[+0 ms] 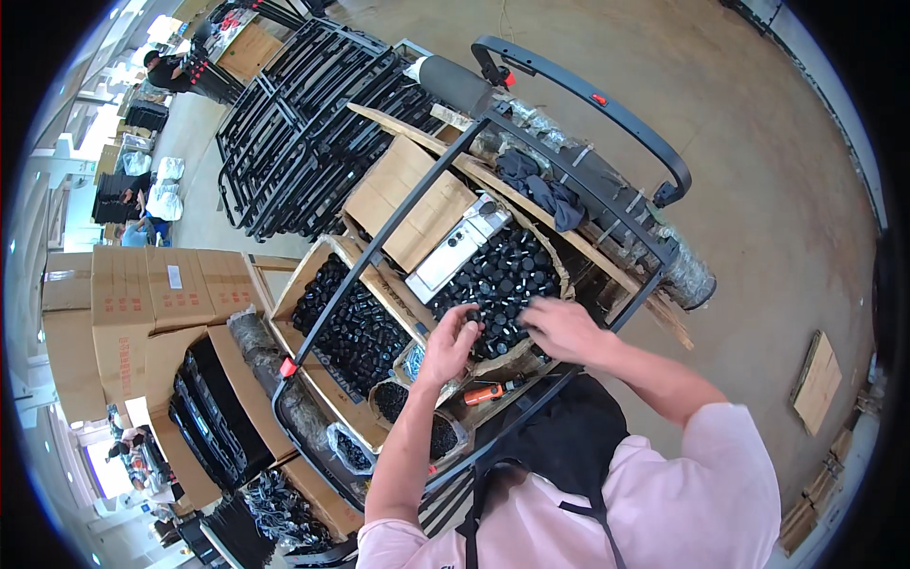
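Head camera, and both bare hands are at the black round caps (pixel 519 266), heaped in a cardboard-lined bin (pixel 566 279). Left hand (pixel 449 345) sits at the heap's near-left edge, fingers and thumb curled — whether a cap is pinched there, I can't tell. Right hand (pixel 569 329) is over the near-right side, fingers bent and blurred — its grip can't be told either. Pale metal box (pixel 459 250) lying along the heap's left; orange-bodied tool (pixel 484 393) resting between the forearms, nearer the body.
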A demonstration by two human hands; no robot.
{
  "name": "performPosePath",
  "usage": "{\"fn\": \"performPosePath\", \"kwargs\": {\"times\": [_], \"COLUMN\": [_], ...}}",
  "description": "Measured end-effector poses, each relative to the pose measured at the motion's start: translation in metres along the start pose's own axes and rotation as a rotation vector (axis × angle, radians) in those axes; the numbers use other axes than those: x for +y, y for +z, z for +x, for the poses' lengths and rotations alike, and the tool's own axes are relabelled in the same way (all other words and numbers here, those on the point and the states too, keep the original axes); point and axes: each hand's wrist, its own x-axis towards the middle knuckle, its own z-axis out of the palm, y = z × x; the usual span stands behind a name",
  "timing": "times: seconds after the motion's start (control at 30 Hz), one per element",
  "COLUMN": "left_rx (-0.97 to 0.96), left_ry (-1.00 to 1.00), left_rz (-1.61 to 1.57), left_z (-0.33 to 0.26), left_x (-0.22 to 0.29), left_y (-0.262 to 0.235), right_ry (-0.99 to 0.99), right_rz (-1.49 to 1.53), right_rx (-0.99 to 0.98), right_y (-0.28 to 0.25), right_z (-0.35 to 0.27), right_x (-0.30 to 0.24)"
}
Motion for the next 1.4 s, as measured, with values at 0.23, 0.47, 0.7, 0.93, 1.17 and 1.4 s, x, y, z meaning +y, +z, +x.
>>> {"fn": "performPosePath", "kwargs": {"times": [0.23, 0.47, 0.7, 0.93, 1.17, 1.4], "left_rx": [0.062, 0.171, 0.422, 0.507, 0.378, 0.275], "left_ry": [-0.013, 0.056, 0.315, 0.516, 0.457, 0.637], "left_rz": [-0.696, -0.460, 0.111, 0.143, 0.233, 0.408], "left_z": [0.020, 0.078, 0.233, 0.358, 0.370, 0.362], "left_x": [0.025, 0.065, 0.101, 0.111, 0.113, 0.112], "left_y": [0.002, 0.005, -0.039, -0.040, -0.024, -0.025], "right_ry": [-0.246, -0.171, 0.053, 0.305, 0.446, 0.443], "right_rz": [-0.482, -0.064, 0.120, 0.367, 0.384, 0.287], "right_rx": [-0.060, 0.006, -0.017, 0.185, 0.307, 0.391], "right_y": [0.076, 0.060, -0.017, -0.064, -0.088, -0.103], "right_z": [0.091, 0.076, 0.003, -0.064, -0.085, -0.090], "right_x": [0.051, 0.061, 0.048, 0.034, 0.040, 0.049]}}
